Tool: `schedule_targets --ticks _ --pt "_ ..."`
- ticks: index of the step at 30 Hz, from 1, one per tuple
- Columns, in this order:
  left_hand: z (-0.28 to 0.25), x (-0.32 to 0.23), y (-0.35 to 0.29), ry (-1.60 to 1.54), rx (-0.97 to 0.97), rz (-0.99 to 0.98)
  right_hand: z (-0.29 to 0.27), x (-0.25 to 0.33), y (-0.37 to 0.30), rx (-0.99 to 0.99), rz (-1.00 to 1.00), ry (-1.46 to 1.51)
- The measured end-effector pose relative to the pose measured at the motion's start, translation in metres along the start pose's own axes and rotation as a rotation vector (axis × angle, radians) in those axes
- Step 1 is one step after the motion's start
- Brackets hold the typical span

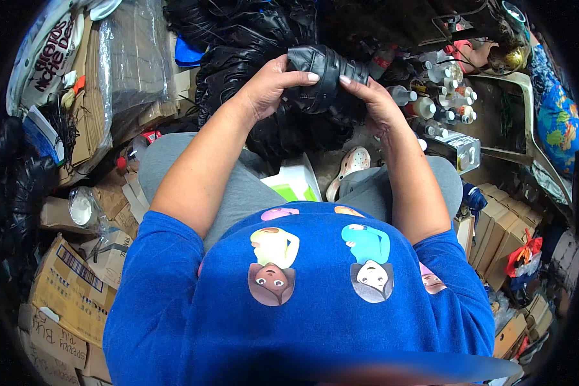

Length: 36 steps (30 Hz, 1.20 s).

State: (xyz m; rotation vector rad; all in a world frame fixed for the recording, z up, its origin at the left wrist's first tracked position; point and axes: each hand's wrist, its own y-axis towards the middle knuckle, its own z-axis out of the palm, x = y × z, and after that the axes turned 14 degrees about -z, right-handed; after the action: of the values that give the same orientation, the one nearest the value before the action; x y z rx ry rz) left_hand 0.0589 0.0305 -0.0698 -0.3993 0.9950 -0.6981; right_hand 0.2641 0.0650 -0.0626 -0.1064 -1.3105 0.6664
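In both hands is a folded bundle of black, shiny leather-like material (318, 74), held up in front of my knees. My left hand (267, 88) grips its left end, thumb lying across the top and the other fingers hidden behind. At the right end my right hand (374, 103) closes on it, thumb on top and most fingers out of sight underneath. Ridged folds run across the bundle's right half. Behind and below it spreads a large heap of similar black material (228, 45).
Several plastic bottles (439, 87) cluster at the right, near a clear container (464, 153). Flattened cardboard under plastic wrap (135, 64) leans at the left. Cardboard boxes (71, 276) fill the lower left, with more stacked cardboard (502, 222) at right. Between my legs are a white-and-green box (296, 180) and a clog (352, 166).
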Motion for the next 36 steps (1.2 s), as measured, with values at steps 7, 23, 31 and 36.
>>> schedule_targets --ticks 7,23,31,36 --pt "0.007 -0.005 -0.005 0.33 -0.094 0.055 -0.002 -0.004 -0.003 0.073 -0.194 -0.149" --pt "0.014 0.022 -0.01 0.171 -0.03 0.056 -0.002 -0.006 -0.012 0.096 0.077 0.053" --pt "0.006 0.054 0.005 0.661 -0.067 0.214 -0.007 -0.016 -0.013 0.245 -0.059 -0.046" --pt "0.018 0.047 -0.004 0.53 -0.036 0.127 -0.006 -0.011 -0.016 0.199 -0.063 -0.064"
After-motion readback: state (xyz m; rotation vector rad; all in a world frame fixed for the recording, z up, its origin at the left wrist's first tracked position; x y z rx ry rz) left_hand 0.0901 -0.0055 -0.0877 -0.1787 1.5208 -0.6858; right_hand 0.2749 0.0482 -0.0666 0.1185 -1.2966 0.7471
